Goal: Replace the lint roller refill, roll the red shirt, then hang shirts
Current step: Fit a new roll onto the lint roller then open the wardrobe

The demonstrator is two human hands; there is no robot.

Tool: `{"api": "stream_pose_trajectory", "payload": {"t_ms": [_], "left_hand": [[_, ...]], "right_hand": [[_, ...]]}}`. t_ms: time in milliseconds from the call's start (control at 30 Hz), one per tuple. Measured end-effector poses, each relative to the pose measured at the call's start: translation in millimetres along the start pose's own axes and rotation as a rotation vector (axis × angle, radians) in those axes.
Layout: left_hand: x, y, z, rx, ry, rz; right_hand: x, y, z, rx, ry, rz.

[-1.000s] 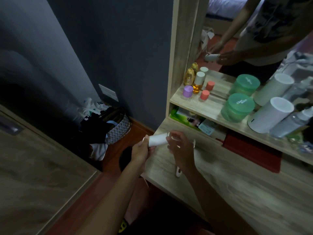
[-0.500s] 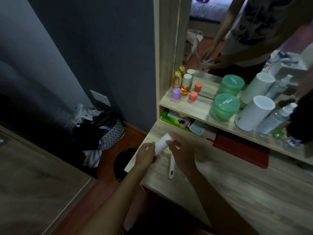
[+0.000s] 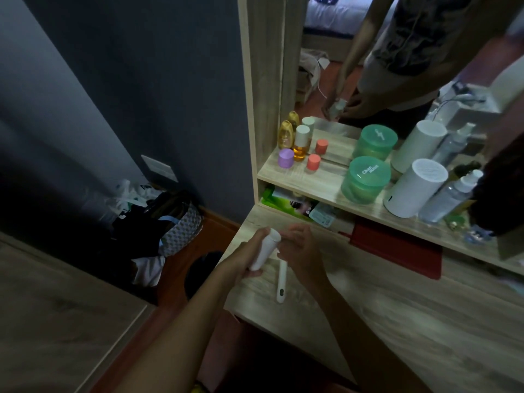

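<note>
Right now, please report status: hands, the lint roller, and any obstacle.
Left hand grips white refill roll, tilted above desk. Right hand beside roll's top, grip unclear. Lint roller handle hangs below right hand. Nothing in the way.

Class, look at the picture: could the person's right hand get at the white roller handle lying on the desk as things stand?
Probably yes. The handle lies bare on the desk just beside the right hand, with nothing over it. The left hand grips the white roll, which is not in the way.

Lint roller handle (image 3: 281, 282) top hidden behind right hand (image 3: 300, 251)
</note>
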State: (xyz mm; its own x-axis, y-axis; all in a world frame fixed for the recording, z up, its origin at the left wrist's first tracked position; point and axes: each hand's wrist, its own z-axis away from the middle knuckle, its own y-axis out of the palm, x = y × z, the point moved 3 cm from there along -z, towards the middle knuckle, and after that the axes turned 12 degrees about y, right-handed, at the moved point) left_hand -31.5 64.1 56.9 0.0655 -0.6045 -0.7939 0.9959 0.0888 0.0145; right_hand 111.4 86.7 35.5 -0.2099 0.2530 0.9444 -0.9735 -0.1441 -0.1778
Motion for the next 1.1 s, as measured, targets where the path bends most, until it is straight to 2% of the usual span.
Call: {"api": "stream_pose_trajectory", "payload": {"t_ms": [100, 200, 333, 467, 600, 833, 967, 1100], "left_hand": [[1.9, -0.5, -4.5, -0.008, -0.021, 0.09], [2.0, -1.2, -3.7, -0.094, -0.028, 0.204], [5.7, -2.2, -8.3, -0.122, -0.031, 0.276], [8.8, -7.6, -15.6, -0.209, -0.018, 0.342], [12.5, -8.1, -16.6, -0.211, -0.036, 0.399], [14.5, -16.4, -20.8, -0.262, -0.028, 0.331], [21.7, -23.8, -20.1, -0.298, -0.094, 0.358], [24.7, -26.3, -12.4, -0.213, -0.203, 0.348]], "right_hand": [[-13.3, -1.3, -8.6, -0.08, 0.136, 0.004], [-38.6, -1.5, -21.7, -0.136, 0.231, 0.249], [-69.4, 2.6, -33.6, -0.044, 0.356, 0.517], [-80.9, 6.0, -35.4, 0.039, 0.382, 0.673], [-85.9, 3.5, -35.5, 0.0, 0.394, 0.63], [-82.8, -8.3, -28.7, -0.02, 0.385, 0.448], [-71.7, -16.7, -13.7, 0.008, 0.359, 0.346], [-59.4, -25.2, 3.2, 0.029, 0.27, 0.282]]}}
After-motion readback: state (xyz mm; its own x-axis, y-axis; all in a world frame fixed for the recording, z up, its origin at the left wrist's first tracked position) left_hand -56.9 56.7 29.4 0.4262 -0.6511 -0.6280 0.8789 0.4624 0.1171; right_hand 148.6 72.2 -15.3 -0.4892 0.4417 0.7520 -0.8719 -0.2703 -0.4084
